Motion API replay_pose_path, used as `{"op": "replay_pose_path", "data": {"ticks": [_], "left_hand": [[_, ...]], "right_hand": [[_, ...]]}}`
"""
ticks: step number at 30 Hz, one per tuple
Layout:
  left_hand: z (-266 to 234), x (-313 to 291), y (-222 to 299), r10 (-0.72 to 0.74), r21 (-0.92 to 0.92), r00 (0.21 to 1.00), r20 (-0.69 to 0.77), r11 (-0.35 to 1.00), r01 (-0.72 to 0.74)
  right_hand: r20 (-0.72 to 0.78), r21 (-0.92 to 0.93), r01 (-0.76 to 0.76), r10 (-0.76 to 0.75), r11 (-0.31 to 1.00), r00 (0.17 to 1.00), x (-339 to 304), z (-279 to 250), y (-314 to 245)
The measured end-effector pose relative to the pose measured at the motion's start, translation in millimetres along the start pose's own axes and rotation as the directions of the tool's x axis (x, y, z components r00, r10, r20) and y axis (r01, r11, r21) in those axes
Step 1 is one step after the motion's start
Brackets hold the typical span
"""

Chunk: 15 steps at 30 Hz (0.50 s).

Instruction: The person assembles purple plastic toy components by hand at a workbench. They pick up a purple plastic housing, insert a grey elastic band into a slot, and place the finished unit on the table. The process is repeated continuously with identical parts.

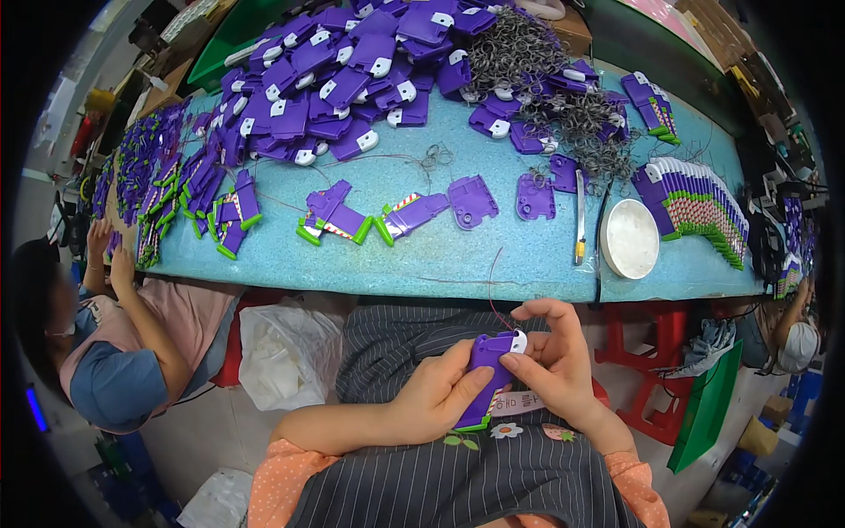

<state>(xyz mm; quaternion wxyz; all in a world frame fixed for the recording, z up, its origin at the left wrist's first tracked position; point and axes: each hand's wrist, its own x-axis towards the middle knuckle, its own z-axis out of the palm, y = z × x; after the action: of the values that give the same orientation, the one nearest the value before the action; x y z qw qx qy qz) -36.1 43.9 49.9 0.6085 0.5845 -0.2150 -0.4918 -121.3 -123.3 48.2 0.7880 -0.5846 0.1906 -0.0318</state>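
Observation:
Above my lap I hold a purple plastic toy wing (487, 355) with a white rounded corner and a green edge. My left hand (438, 392) is closed round its left side, thumb across the purple face. My right hand (563, 374) pinches the white corner (513, 344) with the thumb, and its index finger arches over the top. A thin dark wire (492, 280) rises from the wing's upper end toward the table edge. What the fingers behind the wing do is hidden.
On the blue table (387, 268) lie a heap of purple shells (352, 66), tangled grey wire coils (519, 55), a knife (580, 220), a white bowl (629, 239) and a row of stacked wings (700, 211). A co-worker (132, 343) sits left. A white bag (280, 361) stands below.

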Motion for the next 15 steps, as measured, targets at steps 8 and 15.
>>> {"op": "replay_pose_path", "data": {"ticks": [8, 15], "left_hand": [[-6.2, 4.6, -1.6, 0.194, 0.208, 0.980, 0.039, 0.958, -0.198], [-16.3, 13.1, 1.1, 0.137, 0.153, 0.989, 0.052, 0.978, -0.144]], "right_hand": [[0.176, 0.516, -0.255, 0.190, 0.818, 0.966, 3.7, -5.3, 7.7], [0.082, -0.113, 0.263, -0.254, 0.958, 0.964, 9.1, 1.0, 5.9]]}}
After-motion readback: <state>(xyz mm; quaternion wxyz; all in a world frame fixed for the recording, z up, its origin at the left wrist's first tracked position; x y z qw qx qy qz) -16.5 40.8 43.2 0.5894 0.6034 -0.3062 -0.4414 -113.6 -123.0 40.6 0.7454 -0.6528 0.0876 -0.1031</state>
